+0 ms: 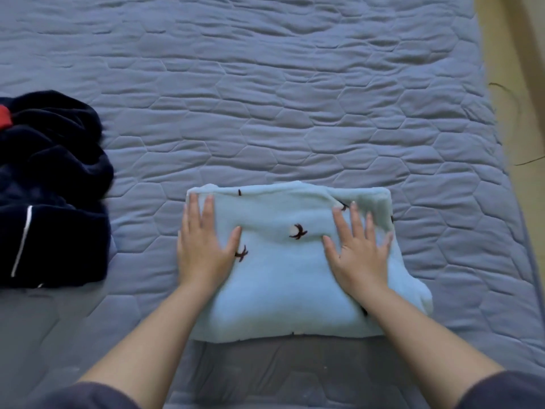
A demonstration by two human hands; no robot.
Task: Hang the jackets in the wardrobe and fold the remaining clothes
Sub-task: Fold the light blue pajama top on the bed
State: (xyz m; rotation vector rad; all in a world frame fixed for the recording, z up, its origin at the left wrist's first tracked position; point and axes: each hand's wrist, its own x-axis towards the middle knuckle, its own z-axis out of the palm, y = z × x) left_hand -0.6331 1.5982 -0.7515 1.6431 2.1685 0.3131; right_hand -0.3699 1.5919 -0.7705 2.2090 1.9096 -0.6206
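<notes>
A light blue fleece garment (283, 278) with small dark star-like marks lies folded into a rough rectangle on the bed, near its front edge. My left hand (203, 243) lies flat on the garment's left side, fingers straight and pointing away from me. My right hand (359, 246) presses flat on its right side with the fingers spread. Neither hand grips the cloth. A dark navy garment (56, 190) with a white piping line and a red patch lies crumpled at the left edge of the view.
The bed is covered by a grey-blue quilted sheet (265, 98) with a hexagon pattern, stretching far back. At the right runs the bed's edge, with a yellowish floor (513, 84) beyond it.
</notes>
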